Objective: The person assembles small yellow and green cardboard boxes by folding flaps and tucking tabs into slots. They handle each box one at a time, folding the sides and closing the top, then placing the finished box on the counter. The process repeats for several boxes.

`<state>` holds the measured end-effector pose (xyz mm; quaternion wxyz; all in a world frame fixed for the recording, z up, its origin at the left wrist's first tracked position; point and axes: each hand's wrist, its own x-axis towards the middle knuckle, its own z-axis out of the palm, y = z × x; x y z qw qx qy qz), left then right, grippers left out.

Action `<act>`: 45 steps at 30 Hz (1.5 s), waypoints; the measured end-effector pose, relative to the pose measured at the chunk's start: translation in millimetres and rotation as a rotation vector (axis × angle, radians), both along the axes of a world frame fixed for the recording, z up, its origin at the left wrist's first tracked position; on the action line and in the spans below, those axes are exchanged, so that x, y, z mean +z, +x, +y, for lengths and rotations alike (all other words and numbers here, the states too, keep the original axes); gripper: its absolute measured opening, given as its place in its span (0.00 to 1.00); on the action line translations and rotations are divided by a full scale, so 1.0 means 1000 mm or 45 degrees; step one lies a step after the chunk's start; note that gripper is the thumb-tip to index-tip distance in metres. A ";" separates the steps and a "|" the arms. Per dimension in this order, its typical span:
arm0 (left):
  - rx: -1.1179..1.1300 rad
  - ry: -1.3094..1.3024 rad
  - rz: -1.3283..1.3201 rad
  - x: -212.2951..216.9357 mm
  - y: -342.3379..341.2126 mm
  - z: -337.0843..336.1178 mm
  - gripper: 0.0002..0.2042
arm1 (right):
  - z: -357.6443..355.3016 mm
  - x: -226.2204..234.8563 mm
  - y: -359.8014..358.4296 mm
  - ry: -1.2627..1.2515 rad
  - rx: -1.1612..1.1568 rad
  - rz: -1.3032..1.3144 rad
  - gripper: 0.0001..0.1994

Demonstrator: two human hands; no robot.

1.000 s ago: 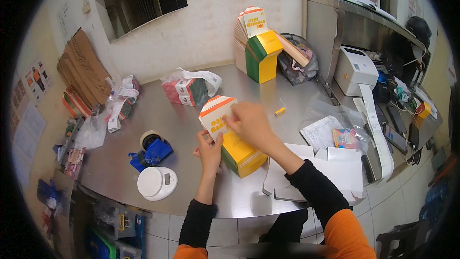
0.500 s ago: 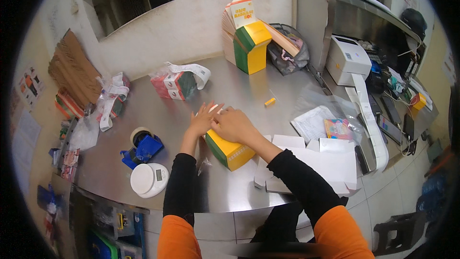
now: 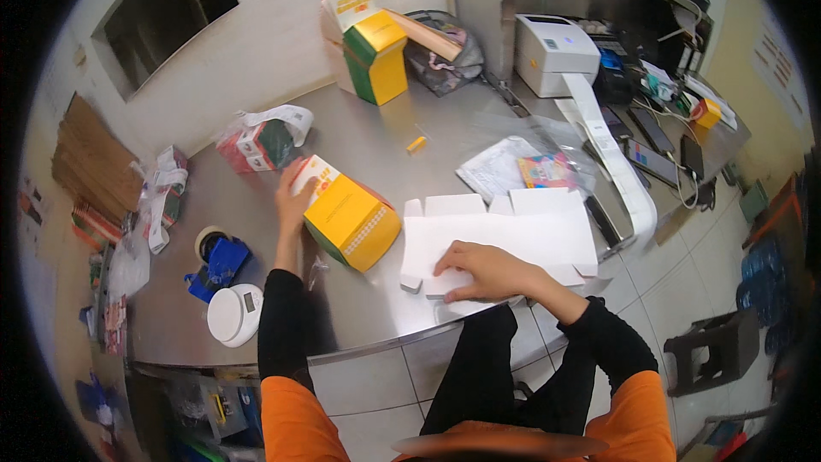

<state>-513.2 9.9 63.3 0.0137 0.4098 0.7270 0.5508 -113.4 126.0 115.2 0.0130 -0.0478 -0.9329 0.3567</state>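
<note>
1. While the yellow-and-green box [image 3: 354,216] stands near the middle of the metal table [image 3: 368,321], my left hand [image 3: 295,194] is closed on its printed panel [image 3: 315,173], at the far left corner.
2. I judge this box folded: the walls are up and the yellow faces meet. The panel sticks up beyond them, much as on the far box [image 3: 380,56] by the wall, so I'd call the shaping largely done. The inside is hidden, and I can't tell whether anything is in it.
3. Just to the right, the white card [image 3: 513,218] lies flat with its tabs spread, so its folding looks undone. My right hand [image 3: 489,272] rests curled over its near left part, thumb and forefinger apart; I can't tell whether it pinches the edge.
4. Farther out, I have the round scale [image 3: 235,315] and the blue tape dispenser [image 3: 218,265] to the left, a wrapped package [image 3: 263,146] beyond the box, and the printer [image 3: 556,56] far right.
5. Against half a second earlier, my hands have separated: both were together over the box's top, and the right has gone to the card. My view has swung too, so I can't be sure whether the box slid.
</note>
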 end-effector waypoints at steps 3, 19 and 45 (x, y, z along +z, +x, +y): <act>0.040 0.153 0.163 0.014 0.002 -0.014 0.20 | 0.007 -0.021 0.005 -0.106 0.000 0.131 0.19; -0.500 -0.039 0.636 0.137 0.267 -0.050 0.12 | -0.027 0.049 0.048 0.305 -0.541 0.836 0.08; -1.325 0.338 0.107 0.090 0.497 0.018 0.14 | -0.102 0.048 0.257 0.595 -1.355 1.001 0.11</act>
